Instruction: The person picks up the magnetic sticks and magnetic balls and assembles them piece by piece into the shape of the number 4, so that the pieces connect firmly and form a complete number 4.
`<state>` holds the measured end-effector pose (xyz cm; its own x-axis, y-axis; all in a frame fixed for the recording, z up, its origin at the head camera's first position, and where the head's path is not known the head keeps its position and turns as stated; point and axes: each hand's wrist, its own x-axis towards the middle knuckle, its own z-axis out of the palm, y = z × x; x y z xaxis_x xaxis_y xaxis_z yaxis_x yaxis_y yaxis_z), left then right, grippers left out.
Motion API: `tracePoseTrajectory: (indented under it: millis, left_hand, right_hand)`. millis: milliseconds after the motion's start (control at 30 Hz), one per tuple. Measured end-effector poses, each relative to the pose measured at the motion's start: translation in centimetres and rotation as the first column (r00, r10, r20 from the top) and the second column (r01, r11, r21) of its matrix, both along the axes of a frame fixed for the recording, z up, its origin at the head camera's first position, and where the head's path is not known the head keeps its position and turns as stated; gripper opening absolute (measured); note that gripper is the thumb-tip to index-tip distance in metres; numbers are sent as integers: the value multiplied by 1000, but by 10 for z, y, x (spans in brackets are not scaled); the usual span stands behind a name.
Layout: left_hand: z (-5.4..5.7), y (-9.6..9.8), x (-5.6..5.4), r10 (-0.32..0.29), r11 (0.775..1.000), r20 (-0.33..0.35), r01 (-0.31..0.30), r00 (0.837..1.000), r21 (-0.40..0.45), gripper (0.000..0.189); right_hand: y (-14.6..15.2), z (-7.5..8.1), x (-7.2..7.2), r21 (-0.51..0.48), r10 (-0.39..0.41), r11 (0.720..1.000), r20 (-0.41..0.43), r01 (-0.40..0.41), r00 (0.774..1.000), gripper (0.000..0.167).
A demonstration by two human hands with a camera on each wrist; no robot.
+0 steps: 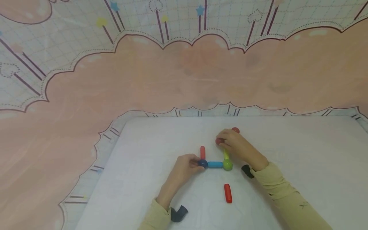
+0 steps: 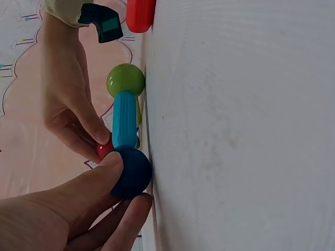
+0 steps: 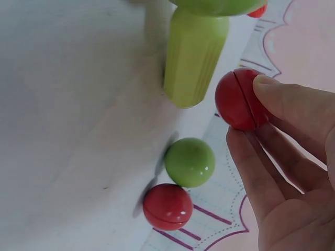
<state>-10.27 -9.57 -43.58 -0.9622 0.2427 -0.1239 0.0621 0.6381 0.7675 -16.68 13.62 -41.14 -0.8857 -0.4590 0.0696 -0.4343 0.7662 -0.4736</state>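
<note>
My left hand pinches a dark blue ball between thumb and fingers. From that ball a light blue rod runs right to a green ball. A yellow-green rod sticks out from the green ball toward the far side. Another rod, red, points away from the blue ball; whether it is joined there I cannot tell. My right hand holds a red ball by thumb and fingertips. In the right wrist view this ball is apart from the yellow-green rod's free end.
Beyond the right hand, a second red ball and a loose green ball lie side by side on the white table. A separate red rod lies nearer the person. Dark wrist devices show at both sleeves. A patterned cloth hangs behind.
</note>
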Motion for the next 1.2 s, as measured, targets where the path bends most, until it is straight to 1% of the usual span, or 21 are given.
tracePoseTrajectory:
  millis: [100,233,300,467,600,767,867,1000,1100,1200]
  left_hand:
    - [0,0,-1,-1,1000,0,1,1000,-4,30]
    - [0,0,-1,2,1000,-1,-2,1000,-3,30]
    - [0,0,-1,4,1000,-2,-4,1000,3,29]
    - [-1,1,-3,5,1000,-14,-5,1000,18,28]
    - [-1,4,-4,6,1000,-17,-5,1000,11,29]
    - [-2,6,-6,8,1000,-16,-8,1000,9,30]
    - [-3,6,-6,8,1000,-15,-7,1000,13,30]
    - [-2,7,-7,10,1000,-12,-10,1000,16,29]
    - [-2,7,-8,7,1000,-10,-7,1000,24,28]
    - [-2,8,-9,0,999,-8,0,1000,34,27]
  right_hand:
    - [-3,2,-2,5,10,1000,4,-10,1000,34]
    - [-10,4,-6,-1,41,999,-14,-41,999,32]
    - [-13,5,-9,-1,66,998,-35,-66,997,30]
    - [-18,6,-14,-30,108,993,-71,-110,992,26]
    - [-19,6,-18,-53,118,991,-78,-122,990,24]
    - [-21,6,-23,-63,133,988,-78,-138,988,22]
    - [-23,5,-26,-63,140,988,-63,-144,988,22]
    - [-26,4,-27,-74,152,985,-50,-156,987,21]
    - [-28,5,-28,-75,166,982,-62,-170,984,19]
    - [-30,5,-29,-67,163,984,-57,-167,985,18]
